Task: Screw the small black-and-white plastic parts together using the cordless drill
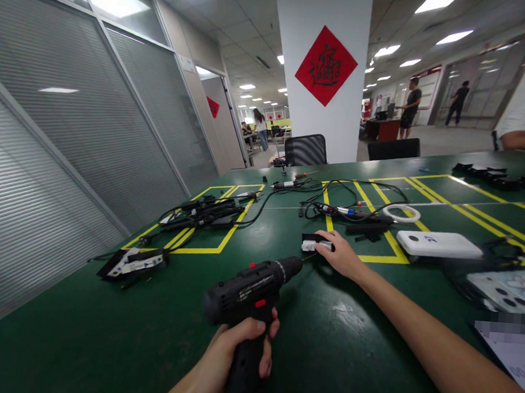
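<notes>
My left hand [227, 354] is wrapped round the grip of a black cordless drill [248, 292], held above the green table [97, 329] with its chuck pointing right and away. The drill's bit reaches toward a small black and white part [312, 243] lying on the table. My right hand [340, 254] is stretched forward and its fingers pinch that part, holding it down.
A white box [438, 243] and a white ring [401, 214] lie to the right, with tangled black cables [335, 202] behind. More cables and tools [202, 213] sit at left within yellow tape lines, plus a black and white piece [132, 262]. Another person's arm [524, 139] rests at far right.
</notes>
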`<state>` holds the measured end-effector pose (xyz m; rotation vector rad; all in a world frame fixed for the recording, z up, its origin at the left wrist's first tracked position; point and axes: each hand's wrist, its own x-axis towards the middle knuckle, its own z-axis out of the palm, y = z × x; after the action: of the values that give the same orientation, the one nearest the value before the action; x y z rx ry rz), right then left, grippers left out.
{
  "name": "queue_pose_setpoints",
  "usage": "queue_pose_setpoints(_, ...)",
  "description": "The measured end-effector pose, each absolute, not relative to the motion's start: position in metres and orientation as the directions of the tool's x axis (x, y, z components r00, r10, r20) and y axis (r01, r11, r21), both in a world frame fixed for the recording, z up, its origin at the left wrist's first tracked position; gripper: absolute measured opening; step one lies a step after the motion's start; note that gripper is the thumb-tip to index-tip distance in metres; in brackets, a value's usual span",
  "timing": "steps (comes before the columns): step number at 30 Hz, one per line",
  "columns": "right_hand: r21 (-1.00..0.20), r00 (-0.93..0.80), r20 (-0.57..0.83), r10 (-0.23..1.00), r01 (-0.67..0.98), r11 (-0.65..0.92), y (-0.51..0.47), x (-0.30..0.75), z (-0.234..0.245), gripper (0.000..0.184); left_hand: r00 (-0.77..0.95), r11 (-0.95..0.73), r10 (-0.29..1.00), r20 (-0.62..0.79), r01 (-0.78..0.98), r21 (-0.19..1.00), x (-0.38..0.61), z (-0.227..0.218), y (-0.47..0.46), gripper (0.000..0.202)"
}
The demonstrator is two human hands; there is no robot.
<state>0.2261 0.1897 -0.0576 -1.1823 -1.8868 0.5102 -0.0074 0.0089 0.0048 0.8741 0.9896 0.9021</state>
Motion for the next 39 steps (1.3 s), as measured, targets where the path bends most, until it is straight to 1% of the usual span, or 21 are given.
queue_pose_setpoints(10,-0.717,-0.249,0.43,0.868,0.491,0.495,0.19,0.231,-0.055,0.037,0.275,0.348,0.919,-0.283,-0.229,0.909,-0.005,0.006,0.009,0.018)
queue_pose_setpoints(15,-0.723,-0.246,0.437,0.865,0.476,0.501,0.191,0.231,-0.055,0.038,0.211,0.331,0.935,-0.284,-0.24,0.913,-0.003,0.003,0.008,0.019)
queue_pose_setpoints(20,-0.724,-0.254,0.44,0.862,0.468,0.507,0.191,0.231,-0.055,0.037,0.249,0.369,0.918,-0.309,-0.244,0.897,-0.006,0.001,0.011,0.022)
queue_pose_setpoints(27,-0.735,-0.241,0.44,0.865,0.458,0.501,0.189,0.23,-0.054,0.036,0.251,0.357,0.919,-0.304,-0.206,0.911,-0.005,0.009,0.01,0.016)
queue_pose_setpoints(39,-0.738,-0.237,0.433,0.87,0.46,0.493,0.19,0.23,-0.055,0.037,0.257,0.374,0.914,-0.315,-0.226,0.899,-0.006,0.005,0.01,0.021)
